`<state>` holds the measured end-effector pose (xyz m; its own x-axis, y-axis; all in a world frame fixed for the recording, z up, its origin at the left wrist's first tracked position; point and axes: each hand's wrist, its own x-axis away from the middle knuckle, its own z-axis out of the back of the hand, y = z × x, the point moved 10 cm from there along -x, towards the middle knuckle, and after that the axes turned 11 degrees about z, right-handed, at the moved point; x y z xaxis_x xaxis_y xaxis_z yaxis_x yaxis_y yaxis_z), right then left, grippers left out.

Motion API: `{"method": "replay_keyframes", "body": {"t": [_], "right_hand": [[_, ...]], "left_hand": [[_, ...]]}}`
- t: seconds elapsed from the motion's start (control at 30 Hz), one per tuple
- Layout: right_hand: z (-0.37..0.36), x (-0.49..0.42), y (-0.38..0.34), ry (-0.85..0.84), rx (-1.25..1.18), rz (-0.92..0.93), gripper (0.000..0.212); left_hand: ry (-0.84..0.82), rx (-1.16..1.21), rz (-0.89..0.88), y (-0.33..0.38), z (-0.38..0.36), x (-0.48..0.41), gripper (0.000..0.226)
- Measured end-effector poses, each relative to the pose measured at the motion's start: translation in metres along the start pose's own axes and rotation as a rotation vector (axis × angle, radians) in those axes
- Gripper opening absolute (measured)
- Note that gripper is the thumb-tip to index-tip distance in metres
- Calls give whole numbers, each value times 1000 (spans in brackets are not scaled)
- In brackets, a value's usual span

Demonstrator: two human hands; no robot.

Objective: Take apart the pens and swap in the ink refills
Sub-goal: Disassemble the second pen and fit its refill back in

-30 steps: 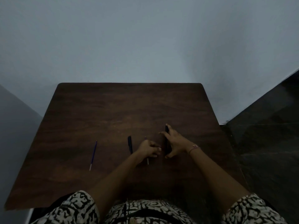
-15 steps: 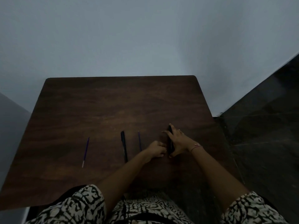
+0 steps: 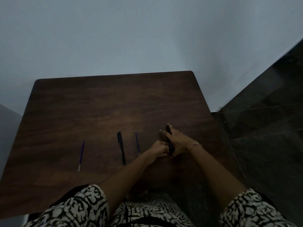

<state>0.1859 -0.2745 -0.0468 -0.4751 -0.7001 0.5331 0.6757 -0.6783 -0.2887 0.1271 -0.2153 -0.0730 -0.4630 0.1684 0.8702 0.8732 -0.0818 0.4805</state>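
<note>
A dark pen (image 3: 169, 139) lies on the brown table (image 3: 101, 102) right of centre, pointing away from me. My right hand (image 3: 177, 140) rests over it, fingers spread along its barrel. My left hand (image 3: 158, 149) is curled at the pen's near end, fingertips pinching there. Another black pen (image 3: 121, 148) lies free to the left. A thin purple refill (image 3: 137, 142) lies between that pen and my hands. A second purple refill (image 3: 81, 155) with a pale tip lies further left.
A pale wall rises just behind the table's far edge. A dark tiled floor (image 3: 265, 128) drops off along the right side. My patterned sleeves and lap fill the bottom of the view.
My left hand let go of the thin refill, which now lies on the table, and moved right to the near end of the pen under my right hand. The view shifted slightly.
</note>
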Motion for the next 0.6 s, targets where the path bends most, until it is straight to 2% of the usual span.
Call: {"method": "replay_keyframes", "body": {"t": [0.37,0.53,0.6], "right_hand": [[0,-1,-5,-24,40,40,134],[2,-3,-4,-48,19,14,138],[2,-4,-3,-55,7,1,139]], "left_hand": [[-13,94,31,2,-1,5,25],[5,90,28,1,3,5,17],[17,98,22,1,7,6,22]]}}
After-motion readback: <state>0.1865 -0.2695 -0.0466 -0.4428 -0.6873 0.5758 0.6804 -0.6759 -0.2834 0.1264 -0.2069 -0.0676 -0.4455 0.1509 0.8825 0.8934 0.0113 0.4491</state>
